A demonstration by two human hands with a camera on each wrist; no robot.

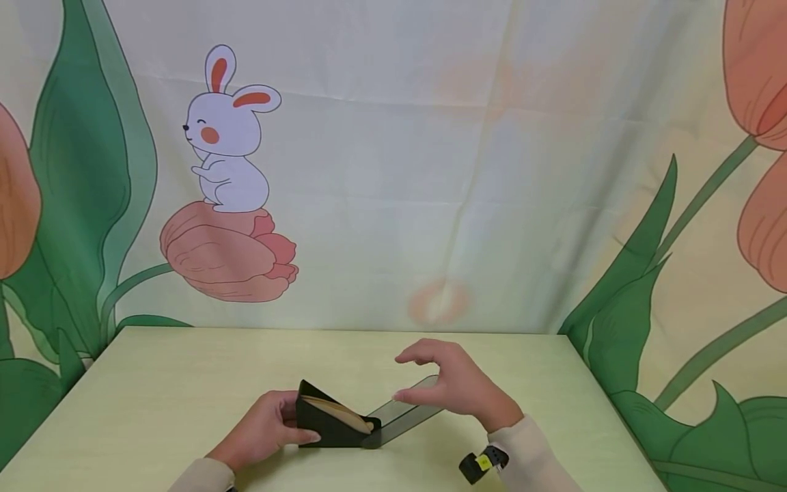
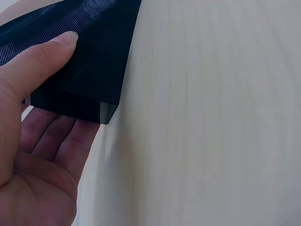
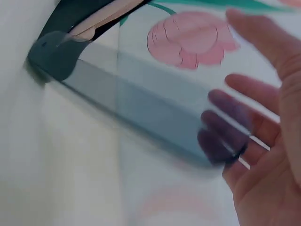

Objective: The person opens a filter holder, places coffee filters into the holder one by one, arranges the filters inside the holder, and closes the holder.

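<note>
My left hand [image 1: 267, 424] grips a black wedge-shaped case [image 1: 332, 427] at its left end. In the left wrist view the thumb presses one ribbed face and the fingers [image 2: 77, 136] lie behind it. A flat tan piece [image 1: 338, 412] with a rounded end sits inside the case. From the case's right end a smoky see-through lid [image 1: 406, 417] slants up to the right, swung open. My right hand [image 1: 458, 383] is at the lid's free end, thumb held apart from the fingers. Several of its fingertips show through the lid [image 3: 146, 110] in the right wrist view.
The case is over a pale wood-grain table [image 1: 184, 383]. A black strap with a yellow tag [image 1: 484, 463] is at the right sleeve. Behind the table hangs a cloth [image 1: 369, 205] printed with a rabbit and tulips.
</note>
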